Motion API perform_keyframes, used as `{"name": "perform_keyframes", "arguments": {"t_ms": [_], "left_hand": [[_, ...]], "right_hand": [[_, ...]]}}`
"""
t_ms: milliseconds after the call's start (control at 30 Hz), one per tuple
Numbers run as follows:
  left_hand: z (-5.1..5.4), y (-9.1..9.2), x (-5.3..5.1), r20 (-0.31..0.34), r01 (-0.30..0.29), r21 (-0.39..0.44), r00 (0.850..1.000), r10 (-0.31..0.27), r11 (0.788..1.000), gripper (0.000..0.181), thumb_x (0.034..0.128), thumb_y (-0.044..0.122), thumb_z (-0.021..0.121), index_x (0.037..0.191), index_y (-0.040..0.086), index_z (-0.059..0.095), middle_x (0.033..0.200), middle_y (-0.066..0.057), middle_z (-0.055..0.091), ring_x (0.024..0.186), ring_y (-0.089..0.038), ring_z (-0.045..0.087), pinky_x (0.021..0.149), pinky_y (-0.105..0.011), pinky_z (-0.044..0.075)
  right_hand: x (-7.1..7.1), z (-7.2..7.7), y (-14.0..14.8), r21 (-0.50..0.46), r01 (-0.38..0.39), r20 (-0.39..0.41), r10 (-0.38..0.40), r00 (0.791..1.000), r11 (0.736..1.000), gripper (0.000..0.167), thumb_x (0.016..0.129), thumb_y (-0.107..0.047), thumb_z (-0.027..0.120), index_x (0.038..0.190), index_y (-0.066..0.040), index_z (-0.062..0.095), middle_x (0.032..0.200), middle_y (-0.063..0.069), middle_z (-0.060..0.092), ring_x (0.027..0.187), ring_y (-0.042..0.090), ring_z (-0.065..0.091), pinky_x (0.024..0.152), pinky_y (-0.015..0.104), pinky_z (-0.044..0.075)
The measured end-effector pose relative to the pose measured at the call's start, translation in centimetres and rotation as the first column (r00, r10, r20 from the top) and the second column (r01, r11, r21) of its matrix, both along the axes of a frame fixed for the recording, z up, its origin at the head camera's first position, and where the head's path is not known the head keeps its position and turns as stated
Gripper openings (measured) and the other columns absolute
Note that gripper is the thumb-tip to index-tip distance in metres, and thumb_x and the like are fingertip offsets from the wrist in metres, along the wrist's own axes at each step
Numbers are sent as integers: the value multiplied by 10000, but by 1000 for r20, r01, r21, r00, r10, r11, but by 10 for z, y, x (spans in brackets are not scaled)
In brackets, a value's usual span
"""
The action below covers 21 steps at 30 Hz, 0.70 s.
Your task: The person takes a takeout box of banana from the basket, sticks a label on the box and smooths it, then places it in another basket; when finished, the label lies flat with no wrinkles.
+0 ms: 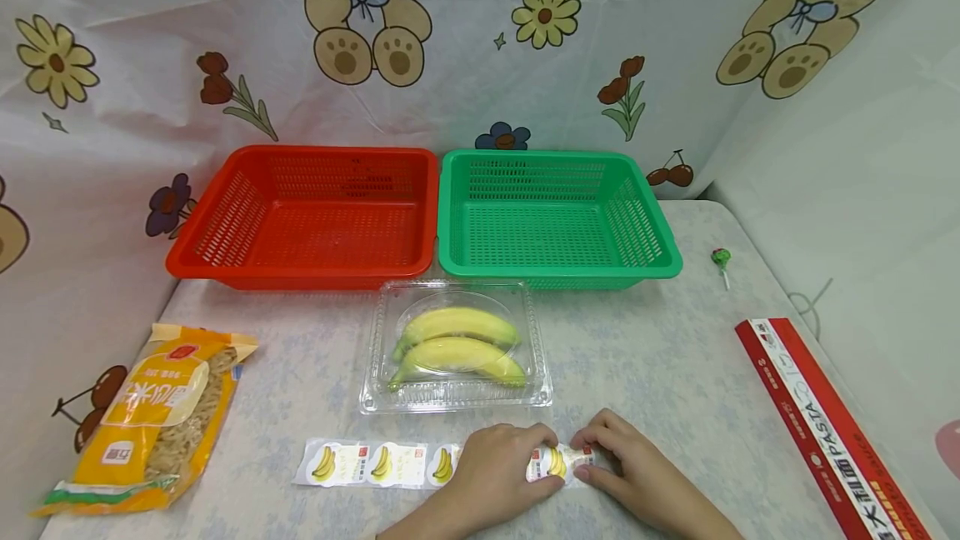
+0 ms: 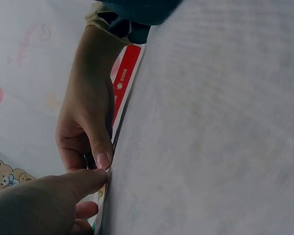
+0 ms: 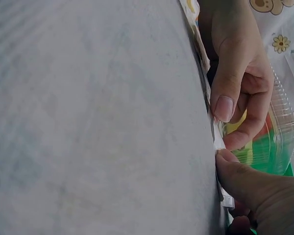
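A strip of banana stickers (image 1: 397, 464) lies flat along the front of the table. Both hands are at its right end, around one sticker (image 1: 556, 462). My left hand (image 1: 498, 469) pinches the strip left of that sticker with thumb and index finger; my right hand (image 1: 637, 473) pinches its right edge. In the right wrist view the thumbs of the left hand (image 3: 240, 73) and right hand (image 3: 259, 191) press the strip's edge close together. Behind the hands stands a closed clear plastic box (image 1: 536, 357) with two bananas (image 1: 457, 352) inside.
A red basket (image 1: 337, 240) and a green basket (image 1: 532, 232) stand side by side at the back. A yellow pasta bag (image 1: 150, 423) lies at the left. On the right are a long red pasta box (image 1: 832, 432) and a green lollipop (image 1: 721, 257).
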<state>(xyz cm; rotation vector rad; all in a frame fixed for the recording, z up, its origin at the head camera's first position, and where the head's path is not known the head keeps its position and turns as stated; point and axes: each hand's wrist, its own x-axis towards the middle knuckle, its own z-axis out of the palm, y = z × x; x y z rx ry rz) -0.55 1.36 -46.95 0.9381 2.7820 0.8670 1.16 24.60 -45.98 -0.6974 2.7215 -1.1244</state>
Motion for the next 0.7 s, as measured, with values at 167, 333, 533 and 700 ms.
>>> {"name": "perform_keyframes", "arguments": {"t_ms": [167,333,533,700], "left_hand": [[0,0,0,28,-10,-2,1000,10,1000,333,837,509,733,1077,288,668,782,169,666,681,55,518,578,-169,377],[0,-1,1,51,-35,-5,998,36,999,350,827,526,735,1081,298,656,804,155,681,733,28,571,600,-193,402],[0,0,1,42,-44,-16,998,45,999,358,818,524,743,1085,305,645,833,140,699,779,-8,617,615,-212,424],[2,1,1,42,-37,-26,998,38,999,382,817,517,750,1112,300,638,864,130,716,803,-21,635,625,-215,438]], "right_hand": [[0,0,-2,1,-2,-22,2,1000,1000,134,928,-270,696,1049,-296,644,1006,-183,530,849,-38,512,730,168,465],[0,1,-3,20,3,-19,-2,1000,1000,111,952,-278,662,1052,-318,638,999,-203,527,853,-58,506,733,180,478],[1,-1,-3,-14,9,0,-9,1000,1000,131,955,-270,656,1077,-315,641,1008,-195,538,832,-53,505,704,174,476],[2,-2,-2,-100,45,27,-42,999,994,226,919,-235,705,1140,-244,661,997,-152,577,771,-17,491,628,161,457]]}}
